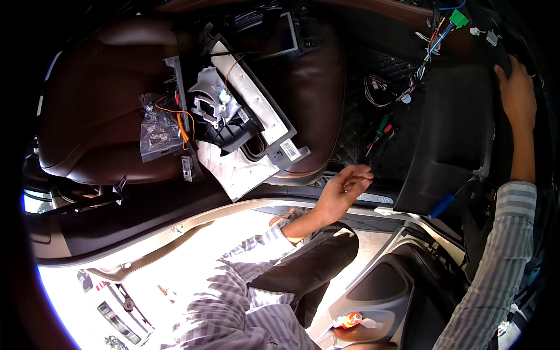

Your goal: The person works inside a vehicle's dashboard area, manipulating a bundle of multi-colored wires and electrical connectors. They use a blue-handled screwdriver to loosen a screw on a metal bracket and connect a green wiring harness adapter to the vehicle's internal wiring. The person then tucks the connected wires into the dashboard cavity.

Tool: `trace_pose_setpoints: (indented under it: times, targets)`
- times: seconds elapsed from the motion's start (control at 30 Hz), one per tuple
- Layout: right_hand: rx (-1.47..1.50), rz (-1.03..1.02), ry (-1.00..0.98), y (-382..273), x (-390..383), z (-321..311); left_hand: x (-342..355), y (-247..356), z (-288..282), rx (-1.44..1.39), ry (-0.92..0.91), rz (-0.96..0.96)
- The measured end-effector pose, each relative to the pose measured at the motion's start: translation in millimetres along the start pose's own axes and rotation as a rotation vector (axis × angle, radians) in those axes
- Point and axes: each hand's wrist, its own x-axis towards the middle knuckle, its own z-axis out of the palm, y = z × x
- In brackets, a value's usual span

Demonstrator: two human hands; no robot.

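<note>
Right of left hand [348, 191], panel [449, 116] lies lengthwise up view; right hand [517, 96] nearer, by its far edge, fingers partly spread, hold unclear. Left fingers half curled, apparently empty.

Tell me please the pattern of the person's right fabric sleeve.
The right fabric sleeve has grey and white stripes, seen in head view.
</note>
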Motion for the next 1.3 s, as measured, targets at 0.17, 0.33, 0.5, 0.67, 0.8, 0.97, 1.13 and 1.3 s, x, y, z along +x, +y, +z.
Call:
trace_pose_setpoints:
  times: [0.17, 0.33, 0.5, 0.67, 0.8, 0.97, 1.13, 1.3]
  targets:
    - [-0.068, 0.029, -0.009, 13, 5, 14, -134, 9, -107, 0.341, 0.445, -0.085]
    - [-0.039, -0.044, 0.040, 14, -1, 15, -129, 43, -179, 0.648, 0.895, 0.156]
    - [-0.055, -0.106, 0.011, 11, -3, 2, -153, 27, -189, 0.700, 1.027, 0.239]
    - [-0.023, -0.053, -0.084, 7, -2, -7, -141, 39, -110, 0.719, 0.570, 0.091]
    - [-0.107, -0.086, -0.084, 6, -1, -7, -95, 22, -99, -0.151, 0.677, -0.089]
    - [-0.067, -0.103, -0.007, 11, -7, 3, -98, 4, -126, -0.483, 0.489, -0.127]
    - [-0.001, -0.166, -0.051, 16, -5, 2, -86, 10, -135, -0.410, 0.402, -0.154]
    - [0.051, -0.158, -0.026, 4, -2, -4, -66, 22, -79, 0.283, 0.345, -0.072]
